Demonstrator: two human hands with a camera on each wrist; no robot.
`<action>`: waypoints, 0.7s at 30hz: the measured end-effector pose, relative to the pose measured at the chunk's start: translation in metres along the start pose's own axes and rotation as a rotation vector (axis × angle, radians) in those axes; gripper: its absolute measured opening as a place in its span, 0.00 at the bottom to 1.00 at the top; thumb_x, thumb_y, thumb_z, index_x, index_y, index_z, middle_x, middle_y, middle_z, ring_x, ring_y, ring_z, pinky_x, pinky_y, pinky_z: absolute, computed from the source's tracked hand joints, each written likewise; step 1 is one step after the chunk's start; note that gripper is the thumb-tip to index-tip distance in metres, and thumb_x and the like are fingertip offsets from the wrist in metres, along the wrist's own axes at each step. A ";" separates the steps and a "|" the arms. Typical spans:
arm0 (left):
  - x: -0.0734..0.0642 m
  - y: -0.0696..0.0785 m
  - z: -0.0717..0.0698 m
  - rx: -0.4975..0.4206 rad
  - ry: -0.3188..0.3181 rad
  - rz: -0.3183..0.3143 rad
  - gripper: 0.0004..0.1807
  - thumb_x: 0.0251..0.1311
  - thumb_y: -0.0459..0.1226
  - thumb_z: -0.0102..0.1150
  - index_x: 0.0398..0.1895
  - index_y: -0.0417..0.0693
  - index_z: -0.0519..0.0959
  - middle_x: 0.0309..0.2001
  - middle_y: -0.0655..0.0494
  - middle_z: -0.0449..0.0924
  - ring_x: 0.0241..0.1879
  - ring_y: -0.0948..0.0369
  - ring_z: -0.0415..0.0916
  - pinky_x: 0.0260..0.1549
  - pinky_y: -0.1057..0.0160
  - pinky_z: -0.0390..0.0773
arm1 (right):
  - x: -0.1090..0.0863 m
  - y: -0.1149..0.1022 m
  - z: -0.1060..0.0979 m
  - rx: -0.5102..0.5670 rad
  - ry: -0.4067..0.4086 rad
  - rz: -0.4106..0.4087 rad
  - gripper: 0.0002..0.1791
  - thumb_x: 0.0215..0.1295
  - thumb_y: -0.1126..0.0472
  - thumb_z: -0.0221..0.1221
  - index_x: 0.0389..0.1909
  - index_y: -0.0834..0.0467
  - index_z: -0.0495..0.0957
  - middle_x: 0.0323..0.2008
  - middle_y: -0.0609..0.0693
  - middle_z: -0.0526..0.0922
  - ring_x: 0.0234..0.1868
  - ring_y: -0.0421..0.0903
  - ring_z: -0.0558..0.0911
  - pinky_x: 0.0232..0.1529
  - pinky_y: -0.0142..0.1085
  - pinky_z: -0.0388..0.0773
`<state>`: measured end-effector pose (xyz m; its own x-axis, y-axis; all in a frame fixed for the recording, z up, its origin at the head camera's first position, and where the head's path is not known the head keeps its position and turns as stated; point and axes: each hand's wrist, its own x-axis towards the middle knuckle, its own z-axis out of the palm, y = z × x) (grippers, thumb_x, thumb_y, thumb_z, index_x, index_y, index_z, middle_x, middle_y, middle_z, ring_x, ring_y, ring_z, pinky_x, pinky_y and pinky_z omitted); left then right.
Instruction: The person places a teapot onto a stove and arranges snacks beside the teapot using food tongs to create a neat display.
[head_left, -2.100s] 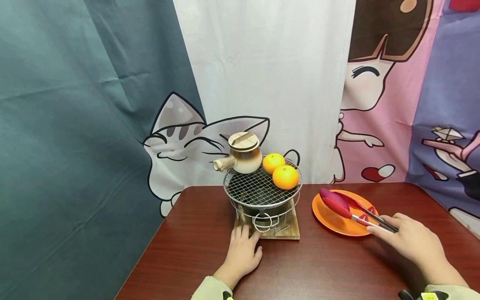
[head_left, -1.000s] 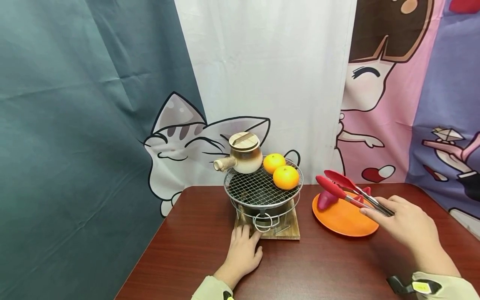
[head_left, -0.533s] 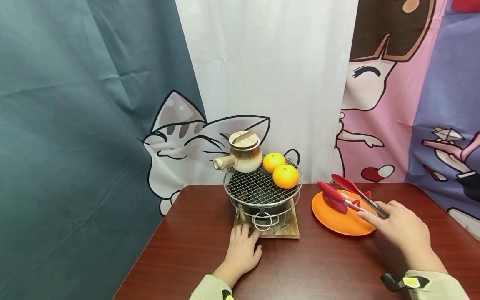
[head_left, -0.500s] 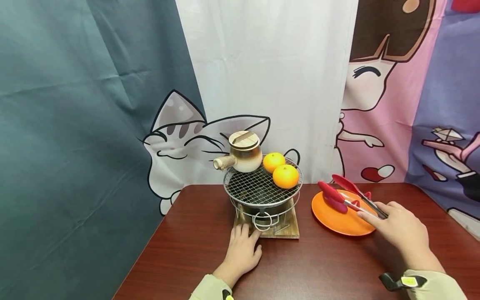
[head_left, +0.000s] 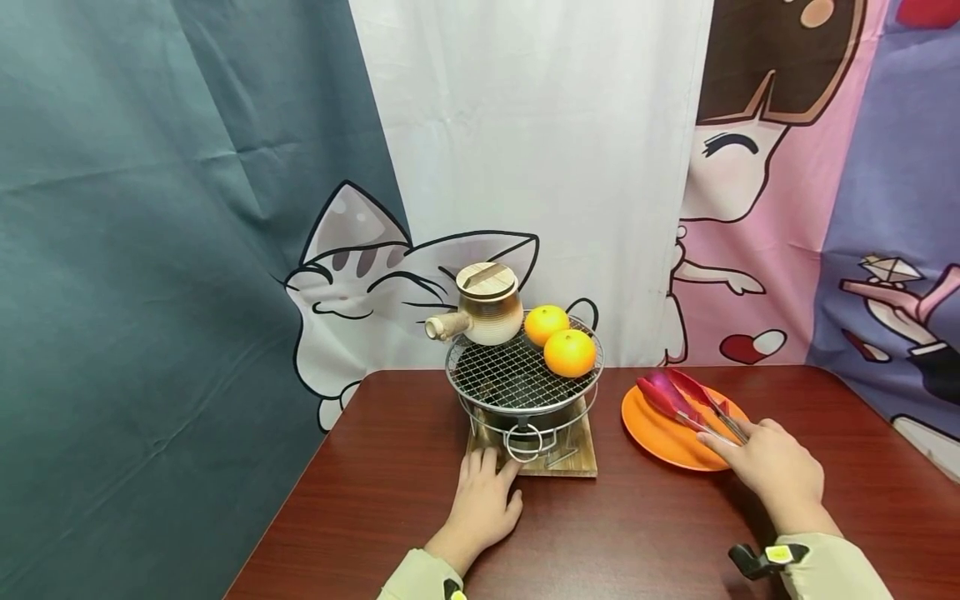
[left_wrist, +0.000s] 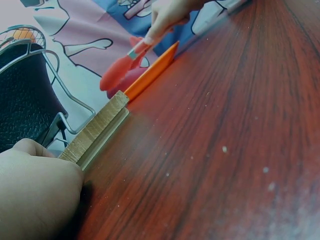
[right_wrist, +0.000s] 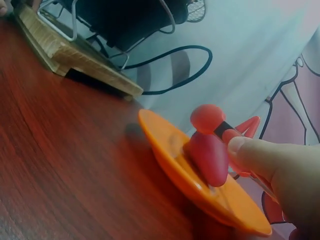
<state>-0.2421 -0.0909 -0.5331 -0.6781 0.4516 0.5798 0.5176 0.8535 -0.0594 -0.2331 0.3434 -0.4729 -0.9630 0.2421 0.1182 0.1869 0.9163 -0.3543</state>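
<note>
My right hand [head_left: 776, 471] grips a pair of red-tipped metal tongs [head_left: 660, 400], thumb on one arm. The tongs' heads are spread over a smooth, oblong purple thing [right_wrist: 210, 159] on an orange plate [head_left: 651, 440]. In the head view the purple thing shows between the heads; in the right wrist view one head overlaps its upper end. My left hand [head_left: 483, 504] rests with extended fingers at the front left corner of a wooden board [head_left: 583, 463]. On that board stands a round tabletop grill [head_left: 487, 379] with a wire mesh top.
On the mesh sit a lidded clay pot [head_left: 492, 323] with a side handle pointing left, and two oranges, one in front [head_left: 570, 354] and another orange behind [head_left: 546, 325]. A patterned cloth [head_left: 547, 150] hangs behind the reddish-brown table [head_left: 630, 533].
The tongs lifted off the purple thing, which then lay at the plate's left; they have since come down around it. My right hand moved left and lower. My left hand stayed put.
</note>
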 end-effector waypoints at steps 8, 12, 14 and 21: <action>0.001 0.001 0.000 0.000 0.016 0.008 0.26 0.49 0.46 0.67 0.55 0.58 0.79 0.48 0.48 0.70 0.52 0.47 0.67 0.56 0.43 0.67 | -0.001 0.006 0.004 -0.006 -0.015 0.004 0.59 0.53 0.16 0.49 0.62 0.67 0.73 0.40 0.66 0.76 0.33 0.62 0.76 0.24 0.55 0.74; 0.001 0.001 0.000 0.001 -0.014 -0.005 0.25 0.51 0.46 0.66 0.56 0.58 0.78 0.49 0.48 0.69 0.53 0.47 0.66 0.57 0.43 0.67 | -0.001 0.007 0.004 -0.010 0.001 -0.004 0.59 0.54 0.16 0.48 0.61 0.68 0.74 0.40 0.66 0.77 0.33 0.63 0.77 0.24 0.55 0.74; 0.001 0.001 -0.001 0.003 -0.022 -0.009 0.25 0.51 0.46 0.66 0.55 0.58 0.78 0.49 0.48 0.69 0.54 0.47 0.66 0.58 0.43 0.66 | -0.001 0.006 0.003 -0.005 0.019 -0.011 0.58 0.55 0.17 0.49 0.61 0.67 0.74 0.40 0.65 0.77 0.33 0.64 0.77 0.24 0.56 0.74; 0.000 0.001 -0.002 0.006 -0.024 -0.007 0.25 0.52 0.47 0.65 0.56 0.58 0.78 0.49 0.48 0.69 0.54 0.47 0.66 0.58 0.43 0.66 | -0.006 0.001 -0.007 0.025 0.124 -0.058 0.52 0.58 0.21 0.53 0.61 0.66 0.76 0.38 0.61 0.78 0.33 0.63 0.78 0.21 0.54 0.73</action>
<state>-0.2410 -0.0908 -0.5316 -0.6944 0.4513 0.5605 0.5095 0.8584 -0.0600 -0.2253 0.3451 -0.4670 -0.9406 0.2277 0.2520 0.1251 0.9221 -0.3662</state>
